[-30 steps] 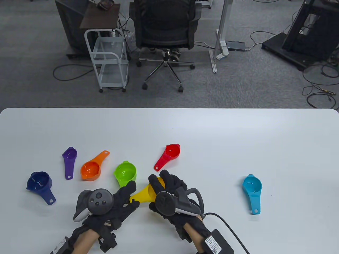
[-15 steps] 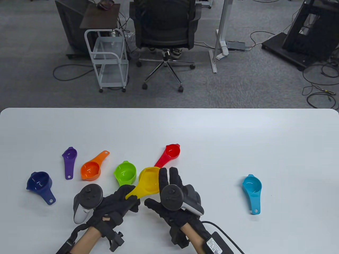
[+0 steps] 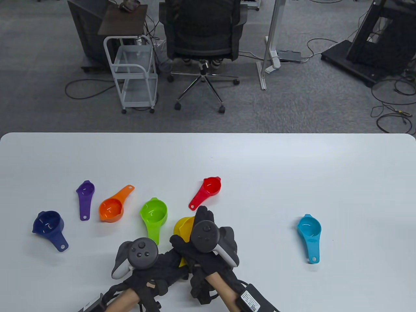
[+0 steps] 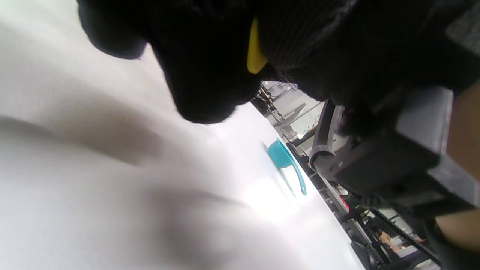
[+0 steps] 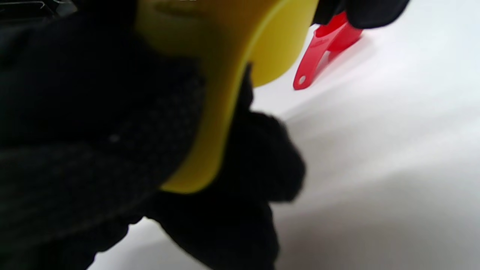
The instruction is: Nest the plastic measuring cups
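Note:
A yellow measuring cup (image 3: pixel 182 226) is held near the table's front middle, mostly hidden under my hands. My right hand (image 3: pixel 189 228) grips it around the bowl and upper handle; the right wrist view shows the yellow cup (image 5: pixel 240 56) against my gloved fingers (image 5: pixel 258 165). My left hand (image 3: pixel 177 261) is pressed close against the right and holds the handle's end, and a yellow tip (image 4: pixel 255 52) shows between fingers in the left wrist view. A green cup (image 3: pixel 153 213) stands just left of it. A red cup (image 3: pixel 211 186) lies behind it.
On the left lie an orange cup (image 3: pixel 111 209), a small purple cup (image 3: pixel 85 190) and a dark blue cup (image 3: pixel 48 224). A light blue cup (image 3: pixel 309 227) lies alone on the right and also shows in the left wrist view (image 4: pixel 281 155). A cable trails from my right wrist.
The yellow cup has come back toward the table's front edge. My left hand moved right, up against the right hand. My right hand closed over the cup. The green cup's handle is now uncovered.

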`<act>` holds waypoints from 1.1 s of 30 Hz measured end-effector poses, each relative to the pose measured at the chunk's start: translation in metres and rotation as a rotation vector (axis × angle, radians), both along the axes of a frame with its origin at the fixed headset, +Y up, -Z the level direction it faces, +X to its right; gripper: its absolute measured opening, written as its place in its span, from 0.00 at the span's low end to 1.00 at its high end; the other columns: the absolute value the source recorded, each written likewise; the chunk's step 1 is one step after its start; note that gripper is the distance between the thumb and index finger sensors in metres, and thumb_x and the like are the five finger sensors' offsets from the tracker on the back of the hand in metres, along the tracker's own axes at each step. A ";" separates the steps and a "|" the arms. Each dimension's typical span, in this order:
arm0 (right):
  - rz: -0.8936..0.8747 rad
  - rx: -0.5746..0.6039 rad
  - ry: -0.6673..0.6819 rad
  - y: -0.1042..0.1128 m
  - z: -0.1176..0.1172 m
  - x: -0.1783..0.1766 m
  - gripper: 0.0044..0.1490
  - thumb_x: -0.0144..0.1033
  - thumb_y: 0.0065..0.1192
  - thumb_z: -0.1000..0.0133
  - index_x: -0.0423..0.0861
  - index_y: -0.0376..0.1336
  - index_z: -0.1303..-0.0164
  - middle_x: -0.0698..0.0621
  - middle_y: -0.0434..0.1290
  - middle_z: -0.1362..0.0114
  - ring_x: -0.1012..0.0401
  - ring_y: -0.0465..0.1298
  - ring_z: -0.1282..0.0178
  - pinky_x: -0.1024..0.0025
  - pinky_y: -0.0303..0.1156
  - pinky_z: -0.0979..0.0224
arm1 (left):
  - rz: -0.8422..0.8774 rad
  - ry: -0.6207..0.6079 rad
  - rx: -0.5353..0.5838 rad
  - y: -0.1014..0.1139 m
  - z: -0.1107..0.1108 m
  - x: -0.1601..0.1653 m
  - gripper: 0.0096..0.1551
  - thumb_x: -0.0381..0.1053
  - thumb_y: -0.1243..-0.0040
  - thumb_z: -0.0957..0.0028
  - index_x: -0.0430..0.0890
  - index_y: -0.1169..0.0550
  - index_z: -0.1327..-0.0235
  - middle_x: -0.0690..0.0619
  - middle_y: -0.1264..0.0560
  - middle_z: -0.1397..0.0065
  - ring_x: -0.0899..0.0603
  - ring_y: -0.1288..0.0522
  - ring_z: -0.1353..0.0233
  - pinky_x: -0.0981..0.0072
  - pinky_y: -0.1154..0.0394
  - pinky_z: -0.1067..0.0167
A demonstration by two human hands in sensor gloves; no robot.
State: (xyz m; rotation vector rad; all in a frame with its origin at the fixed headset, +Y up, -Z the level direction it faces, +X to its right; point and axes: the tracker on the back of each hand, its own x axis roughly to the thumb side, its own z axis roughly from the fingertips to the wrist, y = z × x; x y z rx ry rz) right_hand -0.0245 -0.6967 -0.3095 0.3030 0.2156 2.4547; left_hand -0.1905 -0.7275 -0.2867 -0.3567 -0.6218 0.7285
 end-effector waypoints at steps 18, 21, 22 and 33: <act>0.487 -0.104 0.052 -0.021 -0.017 -0.060 0.67 0.58 0.52 0.36 0.27 0.23 0.17 0.16 0.32 0.16 0.23 0.51 0.21 0.21 0.50 0.28 | -0.419 0.344 0.500 0.042 -0.023 -0.086 0.52 0.70 0.57 0.41 0.42 0.52 0.13 0.36 0.57 0.11 0.19 0.62 0.19 0.18 0.63 0.36; 0.531 -0.089 0.038 -0.025 -0.018 -0.058 0.67 0.58 0.51 0.36 0.27 0.24 0.17 0.16 0.32 0.16 0.23 0.52 0.22 0.21 0.50 0.28 | -0.468 0.349 0.447 0.034 -0.030 -0.090 0.52 0.71 0.58 0.42 0.43 0.53 0.13 0.37 0.58 0.11 0.19 0.63 0.20 0.18 0.64 0.36; 0.532 -0.086 0.031 -0.025 -0.018 -0.056 0.67 0.58 0.51 0.36 0.27 0.24 0.17 0.15 0.32 0.16 0.23 0.52 0.22 0.21 0.50 0.28 | -0.474 0.346 0.433 0.032 -0.031 -0.091 0.53 0.71 0.58 0.42 0.43 0.53 0.13 0.37 0.59 0.11 0.19 0.63 0.20 0.18 0.64 0.36; 0.573 -0.159 0.021 -0.039 -0.022 -0.045 0.65 0.59 0.50 0.36 0.27 0.26 0.16 0.16 0.34 0.16 0.22 0.51 0.22 0.20 0.49 0.28 | -0.528 0.315 0.391 0.024 -0.034 -0.084 0.53 0.71 0.58 0.42 0.42 0.52 0.13 0.36 0.58 0.12 0.18 0.62 0.20 0.17 0.63 0.37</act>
